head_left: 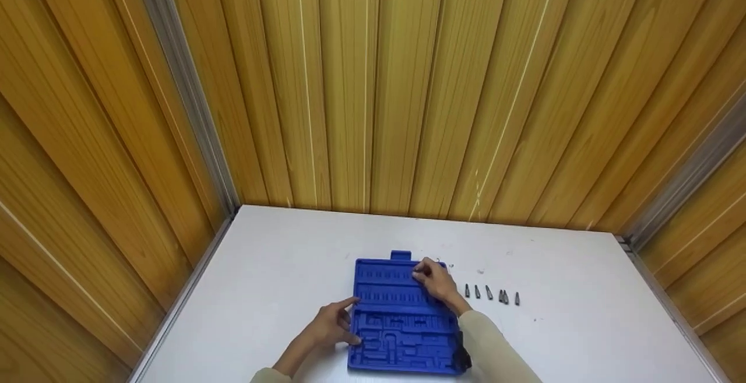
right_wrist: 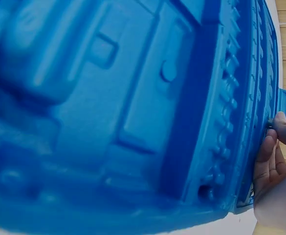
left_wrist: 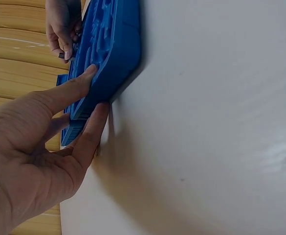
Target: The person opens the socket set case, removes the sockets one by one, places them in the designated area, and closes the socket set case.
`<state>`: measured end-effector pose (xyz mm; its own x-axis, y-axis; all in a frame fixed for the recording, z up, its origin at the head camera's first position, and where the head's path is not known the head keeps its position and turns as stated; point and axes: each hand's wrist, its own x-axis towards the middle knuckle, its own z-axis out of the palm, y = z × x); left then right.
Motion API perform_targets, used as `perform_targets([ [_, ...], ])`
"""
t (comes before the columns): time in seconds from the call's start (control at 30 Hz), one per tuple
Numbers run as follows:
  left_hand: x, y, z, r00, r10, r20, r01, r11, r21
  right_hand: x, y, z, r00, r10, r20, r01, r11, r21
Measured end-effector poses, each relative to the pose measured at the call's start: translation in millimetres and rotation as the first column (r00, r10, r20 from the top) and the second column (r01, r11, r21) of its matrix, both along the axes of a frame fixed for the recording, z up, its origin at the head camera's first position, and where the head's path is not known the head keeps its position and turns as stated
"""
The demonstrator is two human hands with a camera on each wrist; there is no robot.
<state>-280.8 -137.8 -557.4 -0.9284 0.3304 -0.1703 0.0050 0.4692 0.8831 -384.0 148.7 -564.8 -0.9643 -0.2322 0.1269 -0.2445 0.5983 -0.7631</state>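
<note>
An open blue plastic tool case (head_left: 408,307) with moulded slots lies on the white table. My left hand (head_left: 331,324) is at its left edge. In the left wrist view, the thumb (left_wrist: 88,73) presses the rim while a finger rests against the outer wall, so the edge sits between them. Over the case's far right part, my right hand (head_left: 438,281) pinches a small dark bit (left_wrist: 62,56) between thumb and fingertips, close over the row of narrow slots. Most of that bit is hidden by the fingers in the right wrist view.
Several small dark pointed bits (head_left: 489,292) stand or lie in a loose row right of the case. A black object (head_left: 462,358) shows at the case's near right edge, beside the sleeve. Wood-patterned panels (head_left: 402,109) wall the table (head_left: 280,255) at the back and sides.
</note>
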Motion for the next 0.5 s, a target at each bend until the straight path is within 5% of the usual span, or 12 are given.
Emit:
perform_targets([
  [0.23,2.3,-4.6,-0.8,1.000,0.008,0.004,-0.008,1.000,-0.002,-0.9,0,3.0,0.992,0.108,0.062,-0.098,0.985,-0.145],
  [0.5,-0.3,1.5,0.5,1.000,0.004,-0.006,-0.004,1.000,-0.007,-4.4,25,21.7,0.977,0.145,0.159,-0.096,0.956,-0.277],
])
